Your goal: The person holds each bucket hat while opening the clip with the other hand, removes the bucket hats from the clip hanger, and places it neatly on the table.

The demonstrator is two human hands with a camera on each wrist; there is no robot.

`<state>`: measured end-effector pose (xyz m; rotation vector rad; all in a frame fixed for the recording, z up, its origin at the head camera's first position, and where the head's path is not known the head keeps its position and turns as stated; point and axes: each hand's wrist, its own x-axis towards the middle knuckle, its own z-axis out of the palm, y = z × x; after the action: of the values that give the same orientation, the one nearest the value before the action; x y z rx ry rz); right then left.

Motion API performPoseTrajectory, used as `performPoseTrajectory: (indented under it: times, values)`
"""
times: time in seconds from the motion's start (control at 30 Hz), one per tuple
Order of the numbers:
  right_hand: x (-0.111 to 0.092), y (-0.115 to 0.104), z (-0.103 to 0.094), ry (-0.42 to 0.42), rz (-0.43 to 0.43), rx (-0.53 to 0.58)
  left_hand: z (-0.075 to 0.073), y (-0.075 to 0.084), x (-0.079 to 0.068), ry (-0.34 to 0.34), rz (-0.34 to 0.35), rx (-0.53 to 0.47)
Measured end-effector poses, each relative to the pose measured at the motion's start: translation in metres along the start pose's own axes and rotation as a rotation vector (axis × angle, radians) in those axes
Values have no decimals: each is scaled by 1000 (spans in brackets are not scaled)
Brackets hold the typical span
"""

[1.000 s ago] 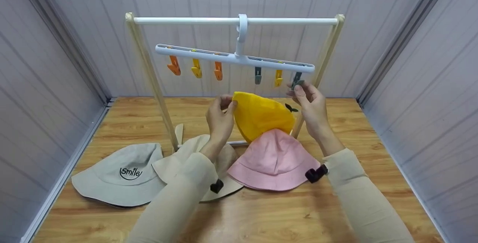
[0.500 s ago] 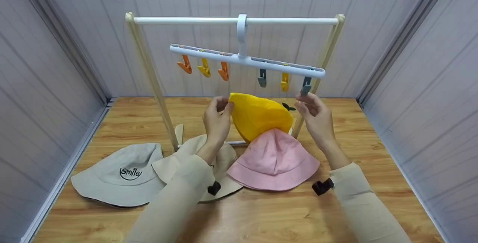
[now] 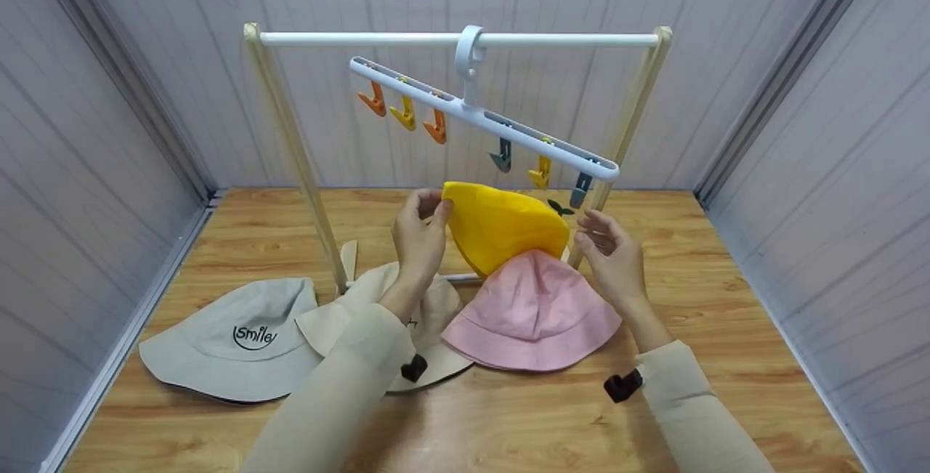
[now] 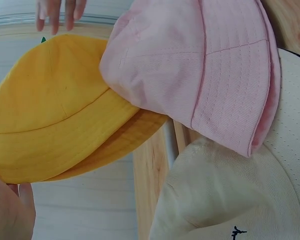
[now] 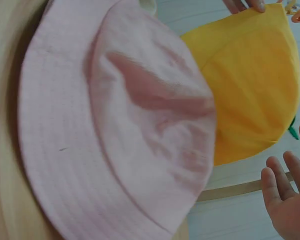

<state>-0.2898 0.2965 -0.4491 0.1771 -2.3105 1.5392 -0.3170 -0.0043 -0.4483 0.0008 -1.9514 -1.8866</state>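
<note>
Hats: four — yellow hat (image 3: 505,229), pink hat (image 3: 534,313), cream hat (image 3: 429,313), grey hat (image 3: 232,338)
Clips: six (image 3: 436,128)
Hangers: one (image 3: 483,117)
Racks: one (image 3: 458,40)

Bright, even light falls from overhead, leaving only faint soft shadows under the hats and a pale sheen on the table (image 3: 508,422) toward 6 o'clock. The head view is sharp, though walls bow outward at 3 and 9 o'clock. The wrist views are softer, and the pink hat (image 5: 115,140) is smeared.
</note>
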Motion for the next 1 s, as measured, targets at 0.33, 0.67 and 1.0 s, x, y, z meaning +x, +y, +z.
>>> performPoseTrajectory:
  times: [0.33,0.67,1.0]
  values:
    - [-6,24,15,12,62,-48,-2,0,-3,6,13,-1]
    - [-7,31,29,68,104,-96,-2,-1,-3,10,8,-5]
    - [-4,27,42,133,170,-198,-4,-3,-3,11,0,-13]
